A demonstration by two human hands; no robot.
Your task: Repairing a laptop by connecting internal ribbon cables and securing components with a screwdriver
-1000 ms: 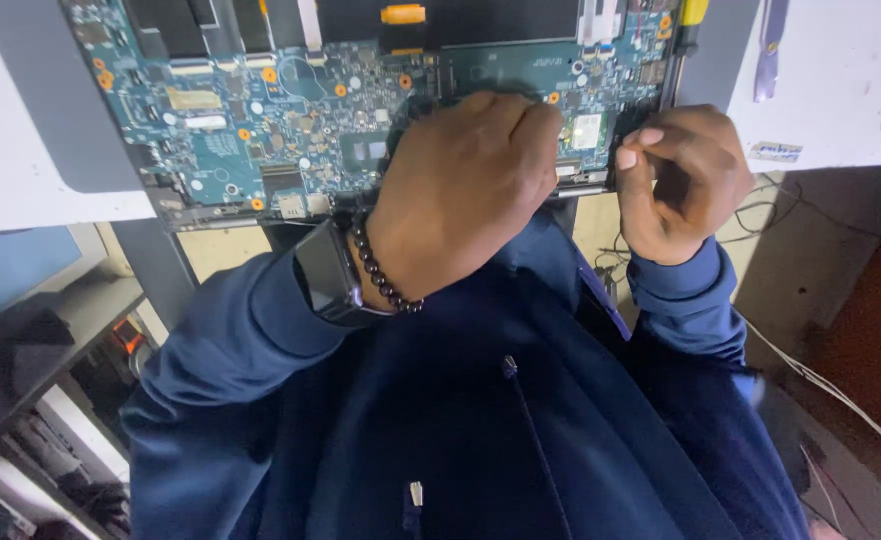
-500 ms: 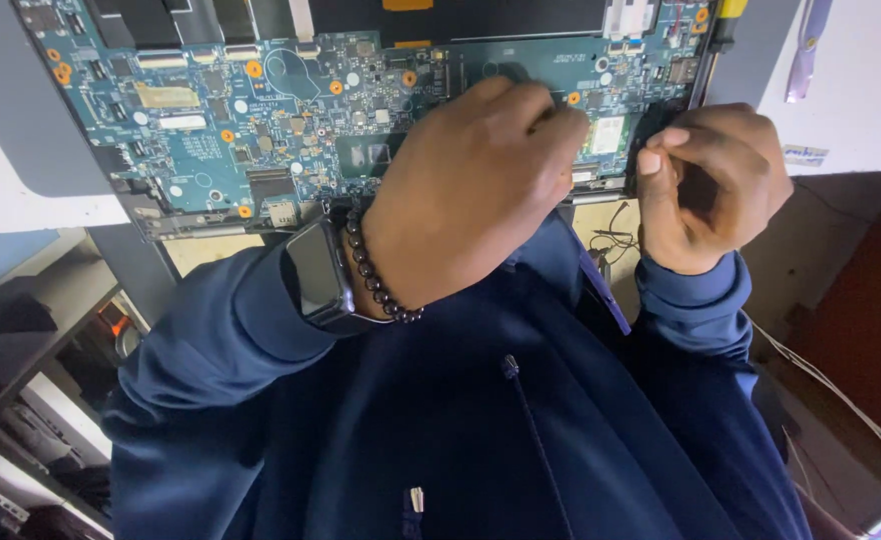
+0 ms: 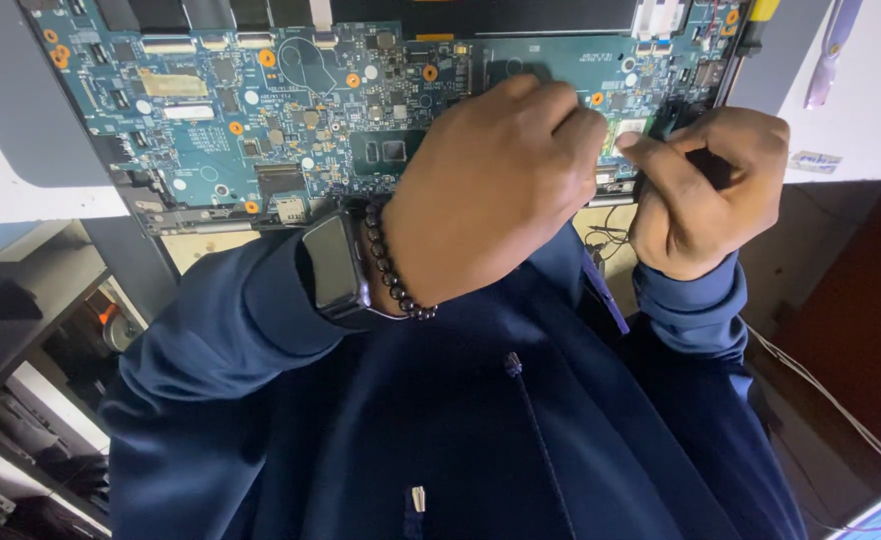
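Fingers of my left hand (image 3: 491,190) are pressing down, curled together, on the near edge of the blue laptop motherboard (image 3: 261,110), which is lying exposed in the opened grey laptop chassis (image 3: 21,110) on the white desk (image 3: 880,90). My right hand (image 3: 701,190) is pinching shut beside it; what it is gripping I cannot tell. Disassembly looks partway: cover off, board seemingly not yet lifted out.

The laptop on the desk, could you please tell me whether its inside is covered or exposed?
Exposed: the laptop shows its bare blue circuit board, chips and connectors uncovered, with the left hand and right hand at its near edge.
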